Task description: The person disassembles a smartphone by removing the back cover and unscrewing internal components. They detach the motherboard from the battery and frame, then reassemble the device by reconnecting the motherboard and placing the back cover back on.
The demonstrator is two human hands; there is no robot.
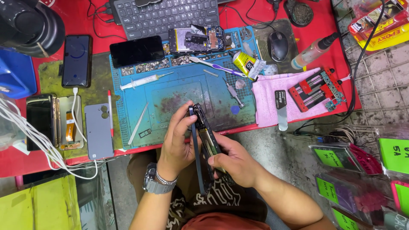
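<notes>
Hands are meeting over the near edge of the blue silicone repair mat, both working on one dark, slim smartphone that is being held on edge above the person's lap, just off the front of the red-topped bench. The left hand, with a metal-banded wristwatch on its wrist, is closing around the phone's upper end, thumb and fingertips pinching the dark back shell. The right hand is wrapping the lower part from the other side, fingers curled tight against the frame. The two halves of the phone are standing apart near the top, so I judge the step in hand to be splitting the back cover from the body, the halves partly parted and not yet free. The next move, as I read it, is calling for a slow, even pull along the seam, with care for any ribbon that may be joining the two parts inside; I cannot see one from here.

On the mat beyond the hands, a clear plastic syringe and thin steel tweezers are lying well apart from the phone. Another opened phone with its circuit board bare is sitting at the mat's far edge, below a black keyboard. To the left, a grey phone back cover is lying flat.
</notes>
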